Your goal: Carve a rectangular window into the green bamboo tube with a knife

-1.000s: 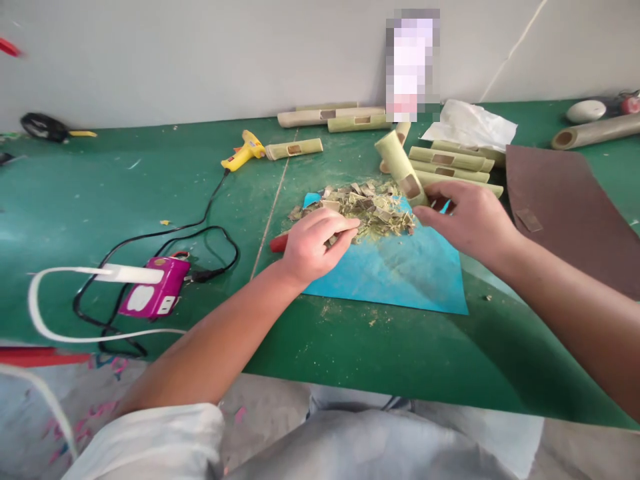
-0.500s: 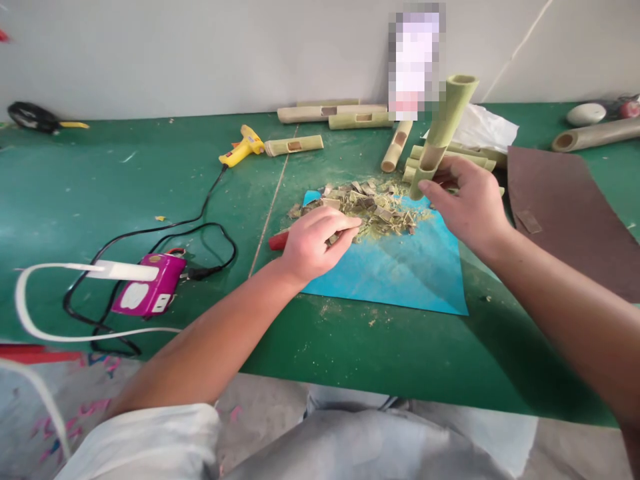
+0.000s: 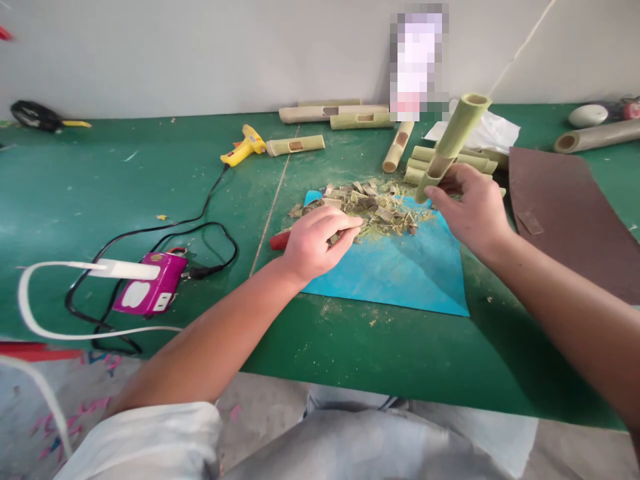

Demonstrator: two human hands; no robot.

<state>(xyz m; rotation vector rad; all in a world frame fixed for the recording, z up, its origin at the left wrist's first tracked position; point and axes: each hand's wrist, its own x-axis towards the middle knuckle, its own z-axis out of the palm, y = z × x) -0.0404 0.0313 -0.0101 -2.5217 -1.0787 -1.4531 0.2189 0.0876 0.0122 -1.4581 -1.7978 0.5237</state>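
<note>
A green bamboo tube (image 3: pixel 457 137) with a notch cut in its side is gripped near its lower end by my right hand (image 3: pixel 475 207). It tilts up and to the right above the far right part of a blue sheet (image 3: pixel 410 273). My left hand (image 3: pixel 323 241) is closed at the left side of the sheet, beside a heap of bamboo chips and shavings (image 3: pixel 375 207). What its fingers hold, if anything, is hidden. A red handle (image 3: pixel 279 240) shows just left of that hand.
Notched bamboo pieces (image 3: pixel 295 145) lie at the back, others (image 3: pixel 423 155) stacked behind my right hand. A yellow glue gun (image 3: pixel 243 148) and purple power box (image 3: pixel 150 285) with cables lie left. A brown sheet (image 3: pixel 570 213) lies right.
The bamboo tube in my right hand has tipped further right, its top end now lower. My left hand holds nearly the same place.
</note>
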